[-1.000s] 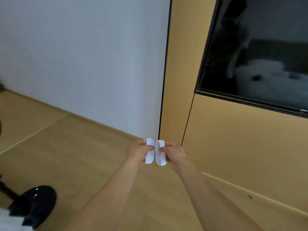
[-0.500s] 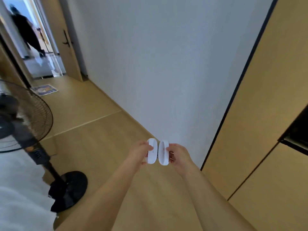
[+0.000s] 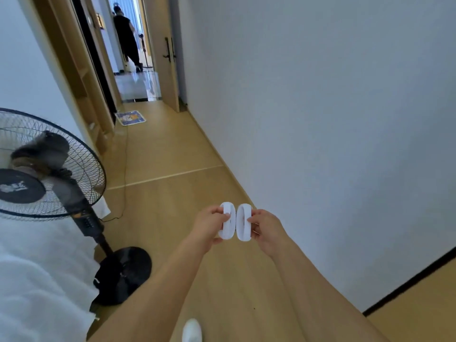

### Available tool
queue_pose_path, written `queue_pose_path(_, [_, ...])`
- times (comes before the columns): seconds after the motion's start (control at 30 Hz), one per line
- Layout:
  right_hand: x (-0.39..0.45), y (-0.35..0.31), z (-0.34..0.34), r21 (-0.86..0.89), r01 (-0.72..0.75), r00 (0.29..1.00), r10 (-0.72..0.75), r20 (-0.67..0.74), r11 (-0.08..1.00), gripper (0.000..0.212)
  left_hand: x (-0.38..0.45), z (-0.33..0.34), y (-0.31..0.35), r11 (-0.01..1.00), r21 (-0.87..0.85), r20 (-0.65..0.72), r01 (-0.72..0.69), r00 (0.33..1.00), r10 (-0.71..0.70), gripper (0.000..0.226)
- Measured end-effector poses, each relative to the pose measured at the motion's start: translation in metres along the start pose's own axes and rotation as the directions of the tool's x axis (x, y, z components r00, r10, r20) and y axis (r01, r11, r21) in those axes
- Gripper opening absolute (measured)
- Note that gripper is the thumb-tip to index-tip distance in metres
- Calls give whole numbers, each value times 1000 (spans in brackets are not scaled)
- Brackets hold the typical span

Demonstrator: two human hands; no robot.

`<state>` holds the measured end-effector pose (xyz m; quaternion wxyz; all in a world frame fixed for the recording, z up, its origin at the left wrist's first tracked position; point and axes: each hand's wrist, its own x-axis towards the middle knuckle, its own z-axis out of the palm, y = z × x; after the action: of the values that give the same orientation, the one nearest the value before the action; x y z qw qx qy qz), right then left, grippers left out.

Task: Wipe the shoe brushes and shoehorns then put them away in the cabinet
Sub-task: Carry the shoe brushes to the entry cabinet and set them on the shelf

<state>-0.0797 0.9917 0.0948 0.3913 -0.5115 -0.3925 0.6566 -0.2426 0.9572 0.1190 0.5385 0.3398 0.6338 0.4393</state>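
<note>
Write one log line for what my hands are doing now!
left hand: grips white oval plastic shoe brush | right hand: grips second white oval brush | brushes: side by side | place: wooden hallway floor

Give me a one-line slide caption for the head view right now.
Left hand and right hand each grip a white oval brush, side by side over a wooden hallway floor.

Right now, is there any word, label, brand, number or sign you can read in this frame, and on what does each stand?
No text can be read.
Fan hub: a pale mark on the dark disc, too blurred to read.
Floor mat by the doorway: a coloured print, too small to read.
White brushes in the left hand and right hand: no marking visible.
</note>
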Motion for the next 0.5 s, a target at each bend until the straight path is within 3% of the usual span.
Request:
queue_pose_path(0.1, [53,-18,14,-51,15,999,-13,40,999,40,54,-9,17,1000,-27,-19,3,1000,-4,10])
queue_pose_path(0.5, [282,-112,88,-74,17,1000,-18,-10,997,33,292,-68,123,999,-46,46,28,999,-26,19])
